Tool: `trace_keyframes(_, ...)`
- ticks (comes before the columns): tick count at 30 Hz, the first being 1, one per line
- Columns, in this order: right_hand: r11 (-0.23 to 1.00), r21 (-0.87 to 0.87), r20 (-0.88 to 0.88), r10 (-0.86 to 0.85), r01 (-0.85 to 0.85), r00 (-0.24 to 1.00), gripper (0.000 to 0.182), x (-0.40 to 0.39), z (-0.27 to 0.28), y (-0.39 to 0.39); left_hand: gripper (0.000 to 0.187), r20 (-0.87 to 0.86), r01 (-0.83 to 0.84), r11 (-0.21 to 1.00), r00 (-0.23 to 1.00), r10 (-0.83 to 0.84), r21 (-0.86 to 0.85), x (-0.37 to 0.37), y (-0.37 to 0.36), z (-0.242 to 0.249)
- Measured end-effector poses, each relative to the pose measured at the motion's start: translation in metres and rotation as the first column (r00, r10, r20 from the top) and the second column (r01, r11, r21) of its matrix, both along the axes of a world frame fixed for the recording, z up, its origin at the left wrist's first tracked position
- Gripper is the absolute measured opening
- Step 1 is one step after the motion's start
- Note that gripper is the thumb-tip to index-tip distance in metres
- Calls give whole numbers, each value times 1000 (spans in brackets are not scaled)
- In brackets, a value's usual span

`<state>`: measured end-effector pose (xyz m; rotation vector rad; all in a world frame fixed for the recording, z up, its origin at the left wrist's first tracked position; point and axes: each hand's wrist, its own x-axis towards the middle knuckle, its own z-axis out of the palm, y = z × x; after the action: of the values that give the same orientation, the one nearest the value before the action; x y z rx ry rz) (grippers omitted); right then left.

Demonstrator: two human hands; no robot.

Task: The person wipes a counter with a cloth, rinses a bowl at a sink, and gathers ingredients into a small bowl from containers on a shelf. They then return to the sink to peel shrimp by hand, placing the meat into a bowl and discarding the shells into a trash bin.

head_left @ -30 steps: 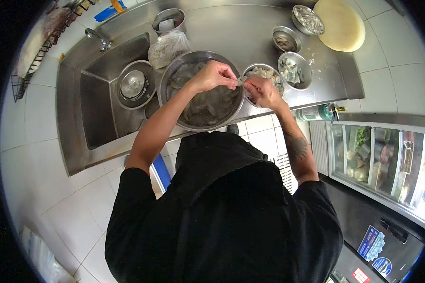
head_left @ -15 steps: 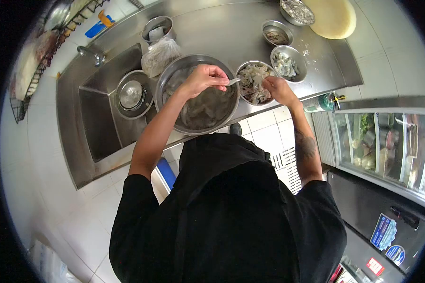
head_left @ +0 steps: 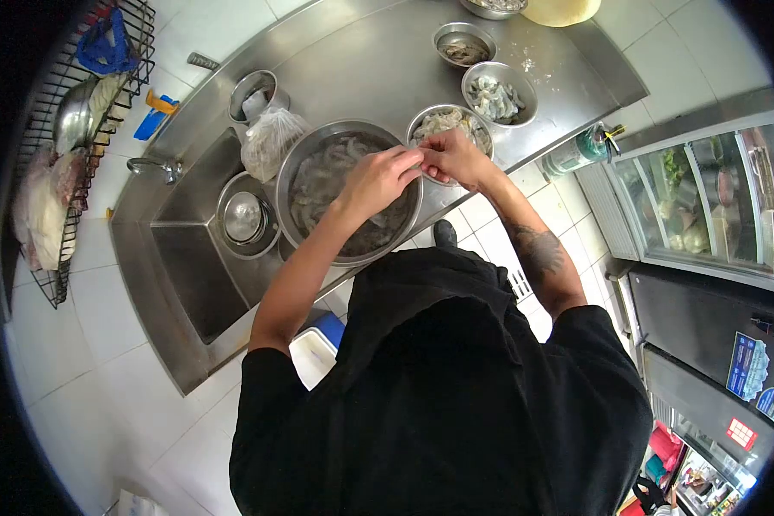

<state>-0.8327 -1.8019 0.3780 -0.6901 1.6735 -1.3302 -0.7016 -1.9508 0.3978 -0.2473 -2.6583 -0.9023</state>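
Observation:
My left hand (head_left: 380, 178) and my right hand (head_left: 456, 159) meet with fingertips pinched together over the right rim of a large steel bowl (head_left: 281, 196). Between them is a small pale shrimp, almost wholly covered by the fingers. Grey raw shrimp (head_left: 340, 163) lie in murky liquid in the large bowl. Partly under my right hand stands a smaller steel bowl (head_left: 489, 143) holding pale, shell-like shrimp pieces. Just beyond it, another steel bowl (head_left: 533, 101) holds whitish-grey shrimp that look peeled.
Farther back are a small bowl (head_left: 464, 33) with a few shrimp and another filled bowl (head_left: 495, 11). A plastic bag (head_left: 271, 146) and a steel pot (head_left: 232, 103) stand left of the large bowl. The sink (head_left: 199, 288) holds nested bowls (head_left: 243, 217). A glass-door fridge (head_left: 722, 198) is at right.
My right hand has left the bowl of shell-like pieces and come leftward to meet my left hand at the shrimp. The whole view has shifted and turned slightly.

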Motion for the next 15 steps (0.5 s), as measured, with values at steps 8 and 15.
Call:
trace_keyframes(8, 1000, 7, -89, -3, 4, 996, 15, 9, 10, 7, 17, 119, 111, 990, 985, -121, 84, -3, -2, 2)
trace_keyframes(15, 999, -29, -11, -27, 27, 1000, 16, 3, -3, 18, 20, 63, 174, 960, 979, -191, 219, -7, -4, -10)
